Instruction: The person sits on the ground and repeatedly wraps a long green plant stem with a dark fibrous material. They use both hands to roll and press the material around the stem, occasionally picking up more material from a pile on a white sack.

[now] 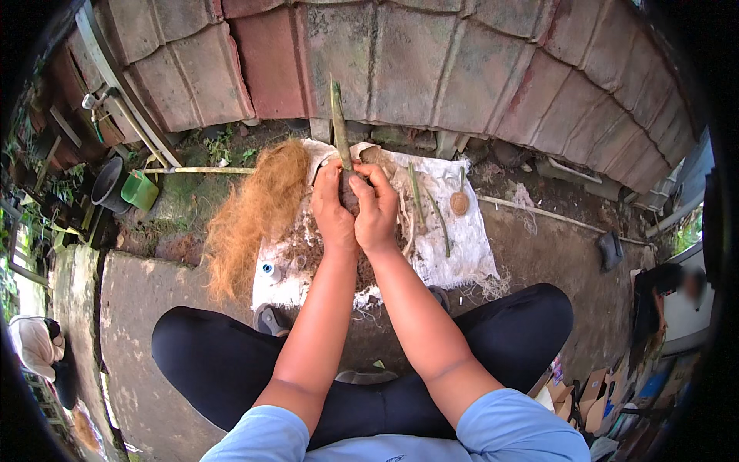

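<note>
My left hand (333, 211) and my right hand (376, 213) are cupped together around a dark clump of soil (349, 195), wrists touching. From the clump a thick green-brown plant stem (339, 130) rises upright, its top cut to a point. Below them a white woven sack (470, 248) is spread on the ground, with loose brown soil (303, 242) on it. Orange-brown coir fibre (254, 216) is heaped along its left side. Right of my hands lie green stem cuttings (415, 193) and a wrapped brown ball (459, 203) with a short stem. A thread spool (269, 272) stands near the sack's lower left.
Overlapping clay roof tiles (398, 69) span the far side. At the left are a green bucket (140, 190), a black bucket (108, 183) and a water tap (95, 104). Other people are at the right (646, 306) and left (37, 349) edges. Cardboard boxes (593, 395) sit lower right.
</note>
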`<state>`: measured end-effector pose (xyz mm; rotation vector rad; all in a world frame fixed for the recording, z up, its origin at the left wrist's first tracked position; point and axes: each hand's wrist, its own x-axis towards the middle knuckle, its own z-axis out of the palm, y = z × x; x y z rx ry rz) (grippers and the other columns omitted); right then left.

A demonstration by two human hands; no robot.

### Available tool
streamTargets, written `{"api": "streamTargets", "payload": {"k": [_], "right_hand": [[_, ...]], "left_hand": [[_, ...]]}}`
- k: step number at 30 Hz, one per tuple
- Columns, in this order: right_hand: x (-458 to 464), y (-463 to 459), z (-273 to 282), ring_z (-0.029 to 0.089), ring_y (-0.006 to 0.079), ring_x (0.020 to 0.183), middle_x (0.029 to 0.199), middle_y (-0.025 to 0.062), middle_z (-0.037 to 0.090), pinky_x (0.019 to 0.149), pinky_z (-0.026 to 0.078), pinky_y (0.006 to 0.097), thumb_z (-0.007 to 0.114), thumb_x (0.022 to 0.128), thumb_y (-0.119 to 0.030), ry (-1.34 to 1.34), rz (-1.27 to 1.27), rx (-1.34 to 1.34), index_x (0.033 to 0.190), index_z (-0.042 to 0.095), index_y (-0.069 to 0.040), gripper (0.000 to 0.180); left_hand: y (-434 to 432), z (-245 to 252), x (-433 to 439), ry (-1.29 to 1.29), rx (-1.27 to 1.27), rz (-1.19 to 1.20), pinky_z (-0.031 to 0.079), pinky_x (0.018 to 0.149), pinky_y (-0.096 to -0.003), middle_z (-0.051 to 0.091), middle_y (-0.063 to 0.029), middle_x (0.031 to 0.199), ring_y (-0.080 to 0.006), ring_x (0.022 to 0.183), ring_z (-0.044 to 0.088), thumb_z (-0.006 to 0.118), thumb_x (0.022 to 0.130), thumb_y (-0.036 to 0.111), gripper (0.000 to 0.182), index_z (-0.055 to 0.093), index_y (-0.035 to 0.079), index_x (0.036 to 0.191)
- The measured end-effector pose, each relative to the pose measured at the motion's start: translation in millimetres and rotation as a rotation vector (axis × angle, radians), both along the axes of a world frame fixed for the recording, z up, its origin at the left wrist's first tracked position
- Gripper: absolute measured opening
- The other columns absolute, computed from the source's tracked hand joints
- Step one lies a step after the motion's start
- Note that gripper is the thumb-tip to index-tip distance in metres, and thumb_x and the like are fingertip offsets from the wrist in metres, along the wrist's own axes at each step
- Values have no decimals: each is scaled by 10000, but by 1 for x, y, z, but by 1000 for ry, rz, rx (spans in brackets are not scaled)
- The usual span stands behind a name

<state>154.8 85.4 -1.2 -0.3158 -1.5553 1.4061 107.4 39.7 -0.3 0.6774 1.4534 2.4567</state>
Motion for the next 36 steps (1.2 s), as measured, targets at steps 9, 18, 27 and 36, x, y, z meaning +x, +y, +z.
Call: {"api": "streamTargets", "payload": {"k": [9,18,27,36], "right_hand": [[0,8,13,530,354,1264,1280,172,650,1053,448,438,589,1025,-159,-171,-236,370,1261,651,-13,284],[1,14,15,496,322,1281,1322,119,638,1117,358,428,477,1086,-265,-141,-142,405,1226,686,-13,356],[-4,10,8,565,306,1210,1234,135,654,1066,408,414,516,1053,-197,-15,-70,216,1193,669,-26,269],[-9,3,8,626,240,1142,1211,105,663,1032,448,353,487,1084,-184,95,83,-172,1212,656,-4,278]], "left_hand": [[7,9,-1,-301,157,-231,540,883,-292,663,-52,1207,-141,1037,650,519,1094,336,441,560,12,1389],[0,6,-13,-447,243,-321,557,828,-314,689,-66,1061,-161,948,673,591,1047,264,317,639,6,1225],[-3,-7,-23,-392,252,-216,545,743,-282,677,-52,937,-143,822,661,643,963,132,115,651,29,1014],[-6,10,-19,-340,191,-323,542,744,-281,667,-31,907,-137,807,654,613,985,185,136,631,60,1037]]}}
